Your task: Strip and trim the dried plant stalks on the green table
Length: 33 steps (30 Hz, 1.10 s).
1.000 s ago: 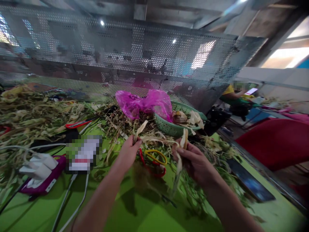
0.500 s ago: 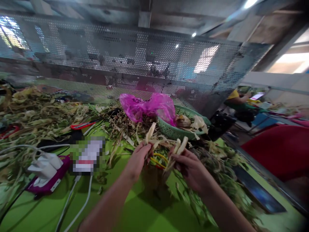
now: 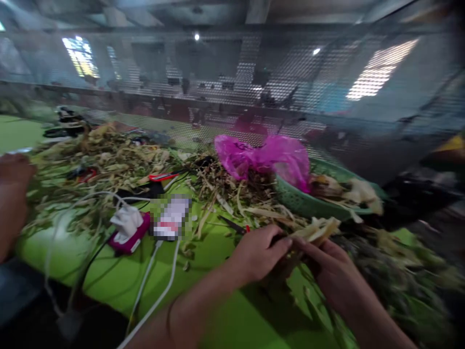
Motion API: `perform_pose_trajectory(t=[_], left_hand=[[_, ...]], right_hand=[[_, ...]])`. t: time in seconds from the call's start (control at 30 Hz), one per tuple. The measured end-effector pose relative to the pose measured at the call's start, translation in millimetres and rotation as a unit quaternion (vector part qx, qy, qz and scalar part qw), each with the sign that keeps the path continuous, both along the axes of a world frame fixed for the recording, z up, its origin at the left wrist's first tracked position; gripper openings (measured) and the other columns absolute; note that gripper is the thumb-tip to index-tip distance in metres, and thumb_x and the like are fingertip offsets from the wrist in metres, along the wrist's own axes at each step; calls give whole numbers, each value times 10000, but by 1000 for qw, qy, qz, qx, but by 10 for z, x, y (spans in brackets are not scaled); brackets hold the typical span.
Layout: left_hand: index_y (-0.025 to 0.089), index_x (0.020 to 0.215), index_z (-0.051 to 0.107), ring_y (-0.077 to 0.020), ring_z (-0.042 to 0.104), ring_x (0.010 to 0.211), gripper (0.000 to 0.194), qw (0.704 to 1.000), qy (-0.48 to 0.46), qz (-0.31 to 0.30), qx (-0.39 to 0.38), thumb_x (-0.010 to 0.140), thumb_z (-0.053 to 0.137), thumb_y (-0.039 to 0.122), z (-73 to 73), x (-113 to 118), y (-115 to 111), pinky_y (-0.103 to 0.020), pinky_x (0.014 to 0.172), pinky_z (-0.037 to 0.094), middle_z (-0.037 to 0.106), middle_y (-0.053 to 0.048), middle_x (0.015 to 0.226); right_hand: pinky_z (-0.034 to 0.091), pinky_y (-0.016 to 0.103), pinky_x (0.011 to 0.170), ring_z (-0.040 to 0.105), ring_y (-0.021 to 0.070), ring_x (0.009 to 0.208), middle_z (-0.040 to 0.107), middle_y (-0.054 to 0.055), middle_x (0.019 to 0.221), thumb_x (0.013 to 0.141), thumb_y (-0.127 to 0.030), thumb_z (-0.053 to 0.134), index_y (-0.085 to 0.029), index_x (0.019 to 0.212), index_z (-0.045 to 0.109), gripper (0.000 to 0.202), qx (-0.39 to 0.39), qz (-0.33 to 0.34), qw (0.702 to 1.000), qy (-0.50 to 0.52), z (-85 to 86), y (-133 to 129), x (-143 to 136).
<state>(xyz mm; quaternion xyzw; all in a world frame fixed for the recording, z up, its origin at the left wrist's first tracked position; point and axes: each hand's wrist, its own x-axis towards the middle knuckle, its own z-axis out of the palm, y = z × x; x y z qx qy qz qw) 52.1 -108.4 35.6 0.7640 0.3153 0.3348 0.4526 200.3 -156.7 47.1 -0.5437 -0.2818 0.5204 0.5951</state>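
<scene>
Over the green tabletop (image 3: 214,291), my left hand (image 3: 257,252) and my right hand (image 3: 332,266) meet, thumbs close together. My right hand is closed on a bunch of pale, dry leaf strips (image 3: 319,229), whose ends stick up above the fingers. My left hand pinches at the near end of the same bunch; its fingertips are partly hidden. Just behind my left hand lie scissors (image 3: 234,224), with a dark blade and a bit of red handle showing. More dry strips and stalks (image 3: 250,194) are heaped beyond my hands.
A pink plastic bag (image 3: 261,157) rests against a green basket (image 3: 327,206) holding dry leaves. To the left are a phone (image 3: 172,218), a purple power strip (image 3: 132,237) with white cables, and a leaf heap (image 3: 119,165). Another person's arm (image 3: 12,203) is at far left.
The view has turned left. My hands, apart before with strips in each, have come together at one bunch. Another person's arm has come into view at the left.
</scene>
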Motion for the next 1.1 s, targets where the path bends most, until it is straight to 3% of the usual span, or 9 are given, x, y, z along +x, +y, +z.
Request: perform_pose_trajectory(t=[0.2, 0.37, 0.57, 0.8, 0.9, 1.1], left_hand=[[187, 891, 622, -155, 579, 808, 175, 995, -15, 72, 70, 859, 521, 326, -27, -25, 81, -248, 718, 432, 667, -32, 882], [190, 865, 600, -164, 568, 802, 107, 992, -24, 84, 89, 832, 525, 260, -22, -19, 58, -263, 719, 429, 655, -38, 870], [199, 787, 563, -175, 535, 785, 63, 994, -74, 82, 22, 808, 504, 190, -29, 68, 41, -292, 729, 416, 616, -40, 824], [194, 805, 539, -156, 523, 759, 67, 966, -179, 27, -186, 820, 518, 256, -65, 107, 48, -273, 705, 423, 561, -21, 783], [190, 817, 543, -153, 516, 743, 111, 967, -177, 24, -181, 825, 532, 301, -68, 77, 59, -270, 679, 417, 563, -22, 790], [177, 766, 546, -137, 496, 699, 81, 988, -117, 41, -89, 815, 528, 238, -34, 75, 28, -258, 665, 400, 561, -2, 737]], right_hand=[[594, 249, 671, 709, 240, 790, 749, 21, 947, 401, -167, 878, -238, 858, 710, 492, -33, 0, 999, 10, -8, 46, -36], [600, 317, 671, 703, 297, 833, 741, 52, 993, 377, -171, 872, -260, 841, 712, 498, -48, 16, 999, 2, -8, 49, -75], [572, 352, 673, 690, 302, 853, 742, 72, 940, 529, -202, 841, -272, 857, 719, 356, 6, 43, 999, 6, -50, 45, -86], [485, 403, 898, 640, 278, 998, 727, 69, 997, 685, -312, 789, -209, 982, 706, 325, 100, 39, 992, -70, -91, 40, -56], [458, 410, 932, 628, 273, 1010, 725, 67, 1000, 707, -325, 774, -203, 980, 711, 305, 110, 36, 989, -89, -71, 29, -50], [457, 381, 910, 629, 251, 958, 723, 48, 970, 711, -326, 761, -211, 952, 716, 271, 129, 37, 986, -101, -68, 3, -53]])
